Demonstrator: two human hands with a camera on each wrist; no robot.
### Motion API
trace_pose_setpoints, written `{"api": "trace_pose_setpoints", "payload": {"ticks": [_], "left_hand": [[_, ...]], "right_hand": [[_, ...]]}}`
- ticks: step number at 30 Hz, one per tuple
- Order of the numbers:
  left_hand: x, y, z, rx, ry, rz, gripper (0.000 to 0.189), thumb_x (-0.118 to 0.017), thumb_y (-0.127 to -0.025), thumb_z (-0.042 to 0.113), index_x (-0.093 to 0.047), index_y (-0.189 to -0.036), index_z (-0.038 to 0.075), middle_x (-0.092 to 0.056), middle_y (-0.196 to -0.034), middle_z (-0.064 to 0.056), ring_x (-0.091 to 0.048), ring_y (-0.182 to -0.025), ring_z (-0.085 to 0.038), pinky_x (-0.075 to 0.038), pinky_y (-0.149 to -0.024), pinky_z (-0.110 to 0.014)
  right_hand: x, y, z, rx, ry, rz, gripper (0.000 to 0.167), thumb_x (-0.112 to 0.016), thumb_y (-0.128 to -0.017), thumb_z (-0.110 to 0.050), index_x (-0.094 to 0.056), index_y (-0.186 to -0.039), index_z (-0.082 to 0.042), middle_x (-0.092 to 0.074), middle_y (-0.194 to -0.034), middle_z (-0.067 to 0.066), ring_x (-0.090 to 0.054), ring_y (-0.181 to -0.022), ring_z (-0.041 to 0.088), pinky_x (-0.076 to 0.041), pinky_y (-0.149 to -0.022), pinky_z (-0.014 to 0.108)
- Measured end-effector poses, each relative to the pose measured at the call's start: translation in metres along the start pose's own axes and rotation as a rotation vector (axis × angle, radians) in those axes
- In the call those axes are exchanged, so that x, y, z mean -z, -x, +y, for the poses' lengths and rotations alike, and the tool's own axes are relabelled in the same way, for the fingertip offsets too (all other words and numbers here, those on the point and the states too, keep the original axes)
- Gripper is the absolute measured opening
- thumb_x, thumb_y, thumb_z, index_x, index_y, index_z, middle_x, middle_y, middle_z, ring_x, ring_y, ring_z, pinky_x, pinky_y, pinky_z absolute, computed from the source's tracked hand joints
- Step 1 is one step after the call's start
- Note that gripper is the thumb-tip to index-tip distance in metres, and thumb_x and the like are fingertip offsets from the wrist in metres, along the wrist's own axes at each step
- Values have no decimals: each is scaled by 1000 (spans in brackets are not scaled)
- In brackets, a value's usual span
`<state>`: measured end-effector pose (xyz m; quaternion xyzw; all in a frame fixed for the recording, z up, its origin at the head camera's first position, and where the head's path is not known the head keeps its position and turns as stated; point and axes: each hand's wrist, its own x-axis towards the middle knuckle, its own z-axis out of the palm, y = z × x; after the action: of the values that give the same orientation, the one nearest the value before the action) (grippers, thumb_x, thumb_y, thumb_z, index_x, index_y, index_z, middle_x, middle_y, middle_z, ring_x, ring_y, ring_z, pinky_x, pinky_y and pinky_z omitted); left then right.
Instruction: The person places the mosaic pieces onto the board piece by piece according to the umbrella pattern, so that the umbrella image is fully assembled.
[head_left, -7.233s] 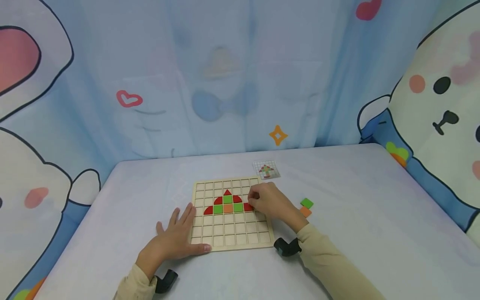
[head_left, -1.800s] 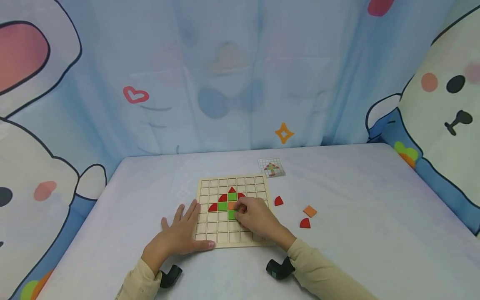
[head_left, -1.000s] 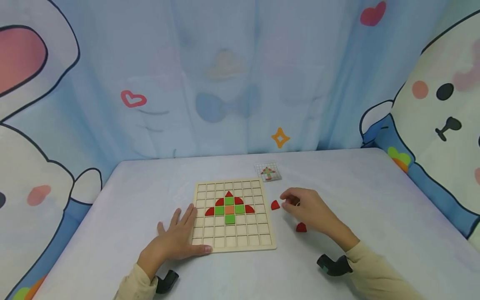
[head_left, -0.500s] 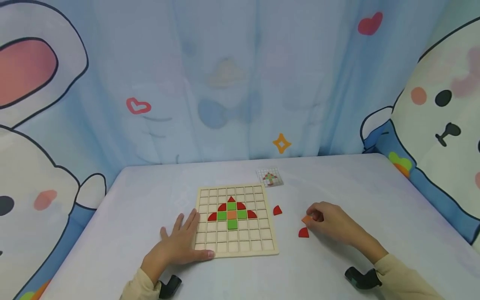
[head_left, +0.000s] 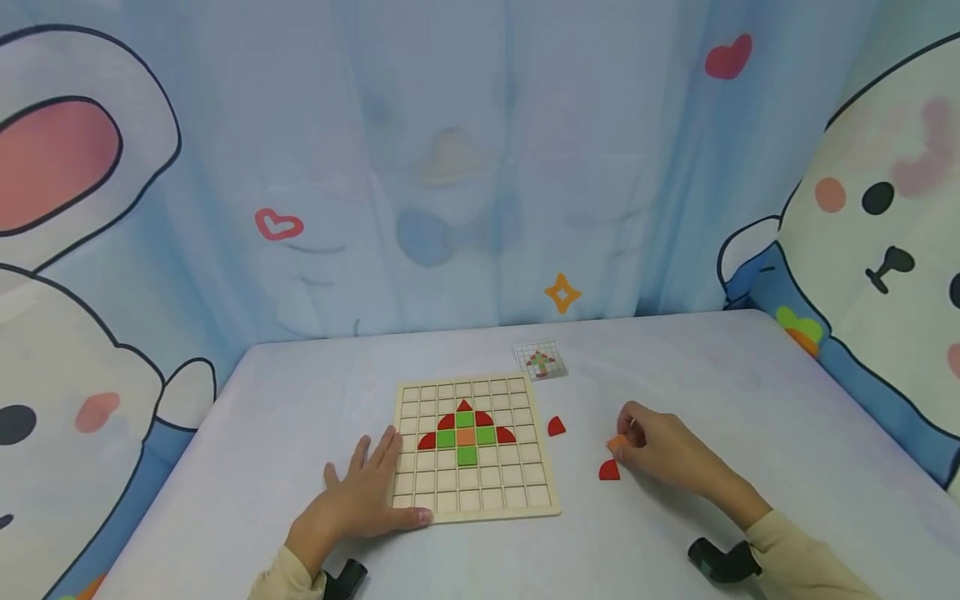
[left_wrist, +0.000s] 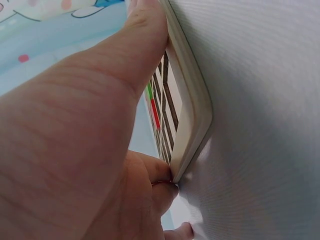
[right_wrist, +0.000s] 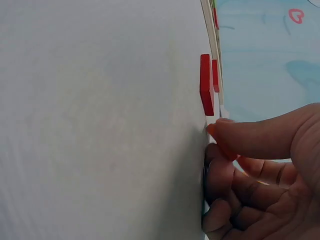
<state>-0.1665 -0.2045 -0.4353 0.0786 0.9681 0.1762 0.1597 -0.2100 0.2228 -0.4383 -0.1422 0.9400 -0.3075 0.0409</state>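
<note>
A wooden grid board (head_left: pixel 510 496) lies on the table, bearing red, green and orange pieces in a stepped, tree-like shape. At its lower left corner is my left hand (head_left: pixel 360 496), fingers spread straight against the left edge and thumb on the front rim. To the board's right, my right hand (head_left: pixel 663 446) pinches an orange square tile (head_left: pixel 617 442) between thumb and fingers, close over the table. In the right wrist view the orange tile (right_wrist: pixel 220 140) is mostly covered by the thumb. Just in front of it lies a red quarter-round piece (head_left: pixel 609 471).
Another red quarter-round piece (head_left: pixel 556 427) lies near the board's right edge. A small pattern card (head_left: pixel 542 361) with a similar coloured figure sits behind the board's far right corner. Black wrist cameras (head_left: pixel 723 560) jut out below both wrists. A blue cartoon curtain (head_left: pixel 465 275) hangs behind the table.
A green tile has come onto the board below the centre orange one. My right hand has moved from the board rightward to the loose orange tile and taken hold of it. My left hand stays put.
</note>
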Motion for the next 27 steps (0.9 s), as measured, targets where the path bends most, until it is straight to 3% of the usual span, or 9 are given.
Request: {"api": "trace_pose_setpoints", "payload": {"ticks": [5, 12, 19, 27], "left_hand": [[-2, 0, 0, 4, -9, 4, 124, -82, -81, 70, -25, -170, 4, -16, -178, -15, -10, -160, -50, -7, -110, -88], [-1, 0, -1, 3, -17, 4, 125, -82, -81, 70, -25, -170, 4, -15, -178, -15, -10, -160, -50, -7, -110, -88], [0, 1, 0, -3, -13, 0, 125, -82, -82, 70, -24, -170, 3, -15, -178, -15, -9, -160, -49, -8, -110, -88], [1, 2, -1, -9, -6, -1, 125, -82, -82, 70, -22, -170, 4, -14, -178, -14, -8, -161, -48, -7, -110, -88]], "right_hand": [[6, -1, 3, -24, -80, 4, 18, -81, -96, -10, -63, -98, -8, -60, -79, -1, -57, -73, 18, -49, -61, 28], [6, -3, -1, -91, -344, -11, 15, -75, -99, -6, -64, -106, 0, -67, -88, 7, -69, -76, 23, -57, -67, 31], [-1, -8, -16, -95, -561, -52, 22, -73, -101, -7, -64, -116, 7, -72, -94, 12, -75, -82, 29, -61, -76, 33], [-15, -12, -42, -100, -601, -77, 22, -74, -98, -6, -66, -116, 5, -71, -95, 12, -73, -84, 28, -61, -75, 35]]}}
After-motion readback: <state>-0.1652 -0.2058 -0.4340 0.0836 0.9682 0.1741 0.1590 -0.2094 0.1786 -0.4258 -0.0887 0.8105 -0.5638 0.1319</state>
